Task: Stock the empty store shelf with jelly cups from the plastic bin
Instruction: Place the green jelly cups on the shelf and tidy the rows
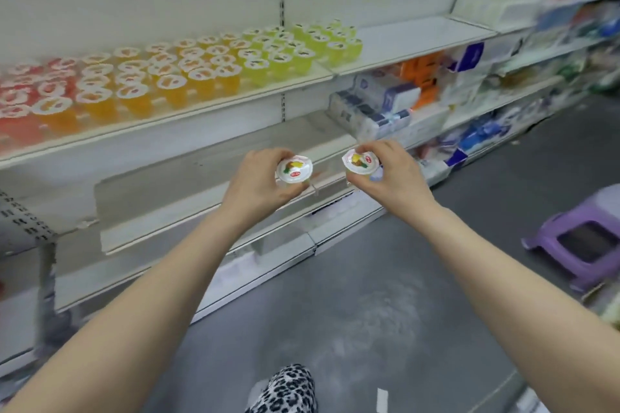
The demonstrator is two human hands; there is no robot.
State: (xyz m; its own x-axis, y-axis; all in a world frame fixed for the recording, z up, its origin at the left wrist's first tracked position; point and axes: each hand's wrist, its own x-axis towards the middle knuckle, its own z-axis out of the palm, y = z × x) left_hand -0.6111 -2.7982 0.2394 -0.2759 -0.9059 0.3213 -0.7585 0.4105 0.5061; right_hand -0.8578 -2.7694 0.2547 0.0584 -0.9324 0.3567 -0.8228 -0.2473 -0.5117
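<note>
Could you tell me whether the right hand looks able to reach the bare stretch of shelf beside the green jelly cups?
Probably yes. The right hand, gripping a jelly cup, is below that bare stretch of shelf, and nothing stands between them; the green jelly cups sit to its left.

Glossy translucent plastic jelly cups stand on a matt white-painted metal shelf.

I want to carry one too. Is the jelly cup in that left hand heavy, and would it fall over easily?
Probably light: the left hand holds the jelly cup up in its fingers alone. It is likely tippy when pushed, since the shelved cups look wider at the lid than the base.
</note>
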